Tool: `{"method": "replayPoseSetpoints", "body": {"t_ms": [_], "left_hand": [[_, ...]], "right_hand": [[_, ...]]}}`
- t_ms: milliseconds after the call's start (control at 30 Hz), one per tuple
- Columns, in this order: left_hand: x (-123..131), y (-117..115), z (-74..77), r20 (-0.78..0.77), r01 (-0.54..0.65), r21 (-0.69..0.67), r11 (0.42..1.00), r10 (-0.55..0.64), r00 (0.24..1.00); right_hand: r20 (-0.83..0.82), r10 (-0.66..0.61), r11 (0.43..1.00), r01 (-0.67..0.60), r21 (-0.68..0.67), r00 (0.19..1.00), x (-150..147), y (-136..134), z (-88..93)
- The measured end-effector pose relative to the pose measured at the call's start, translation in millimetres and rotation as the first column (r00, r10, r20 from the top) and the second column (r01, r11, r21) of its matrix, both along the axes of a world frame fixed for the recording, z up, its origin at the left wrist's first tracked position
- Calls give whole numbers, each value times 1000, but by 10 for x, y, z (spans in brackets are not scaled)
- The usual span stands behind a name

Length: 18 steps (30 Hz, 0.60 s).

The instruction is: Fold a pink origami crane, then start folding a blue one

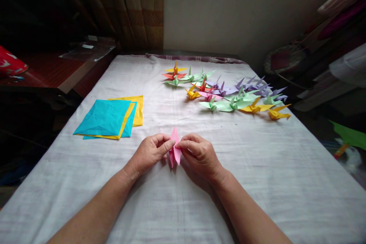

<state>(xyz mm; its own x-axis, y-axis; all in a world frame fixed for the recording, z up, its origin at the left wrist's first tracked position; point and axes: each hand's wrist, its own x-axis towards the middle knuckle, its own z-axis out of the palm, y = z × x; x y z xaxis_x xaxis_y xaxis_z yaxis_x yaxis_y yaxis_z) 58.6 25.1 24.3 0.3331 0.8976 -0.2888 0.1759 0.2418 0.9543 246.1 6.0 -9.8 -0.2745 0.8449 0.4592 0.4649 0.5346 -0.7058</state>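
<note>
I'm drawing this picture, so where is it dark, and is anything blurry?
Head view: the curtain hangs in gloom; a soft shadow falls beneath the right hand; the green item at the right edge looks smeared and stretched; the folded pink paper is fairly clear.

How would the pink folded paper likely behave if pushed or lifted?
The pink folded paper, small enough for the left hand and right hand to pinch, is probably light. Its folded layers suggest some stiffness, but the narrow tips would likely bend easily.
</note>
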Motion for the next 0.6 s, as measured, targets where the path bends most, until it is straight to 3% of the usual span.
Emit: {"method": "replayPoseSetpoints", "body": {"t_ms": [167, 267, 367, 600], "left_hand": [[12, -9, -54, 39, -48, -50, 998, 50, 998], [1, -10, -93, 22, -71, -40, 997, 72, 997], [2, -18, -108, 23, -77, -21, 997, 77, 997], [51, -78, -86, 3, -60, 125, 990, 60, 998]], "right_hand": [[-60, -42, 998, 40, -39, 997, -14, 2, 19], [-148, -116, 973, 82, -216, 982, -12, 10, 34], [-202, -171, 911, 77, -406, 964, -12, 13, 64], [-188, -79, 835, -38, -549, 979, -49, -15, 196]]}}
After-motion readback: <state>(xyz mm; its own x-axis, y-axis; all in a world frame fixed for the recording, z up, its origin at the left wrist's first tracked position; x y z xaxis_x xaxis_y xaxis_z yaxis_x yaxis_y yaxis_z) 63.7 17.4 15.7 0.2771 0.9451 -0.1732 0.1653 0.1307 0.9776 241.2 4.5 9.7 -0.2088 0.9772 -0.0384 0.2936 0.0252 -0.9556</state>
